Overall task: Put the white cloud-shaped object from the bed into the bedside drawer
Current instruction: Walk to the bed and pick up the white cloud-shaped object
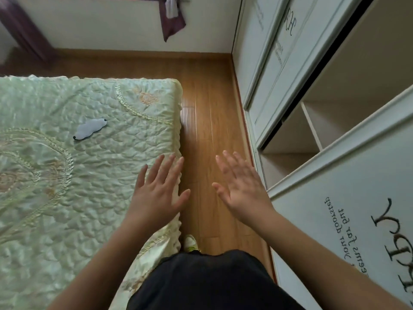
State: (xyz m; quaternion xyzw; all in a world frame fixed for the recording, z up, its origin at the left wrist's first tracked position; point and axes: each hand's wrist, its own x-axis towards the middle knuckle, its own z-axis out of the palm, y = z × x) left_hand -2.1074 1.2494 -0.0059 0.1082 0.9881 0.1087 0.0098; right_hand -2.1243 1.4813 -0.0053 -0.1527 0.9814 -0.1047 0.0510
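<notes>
The white cloud-shaped object (89, 129), with a small black tip at each end, lies flat on the pale green quilted bed (55, 186). My left hand (159, 190) hovers with fingers spread over the bed's right edge, well below and to the right of the cloud. My right hand (240, 185) is stretched out over the wooden floor, fingers apart, holding nothing. No bedside drawer is in view.
A strip of wooden floor (212, 130) runs between the bed and a white wardrobe (335, 153) on the right, whose sliding door stands open on bare shelves. A dark curtain (172, 19) hangs at the far wall. My shoe (190, 242) shows beside the bed.
</notes>
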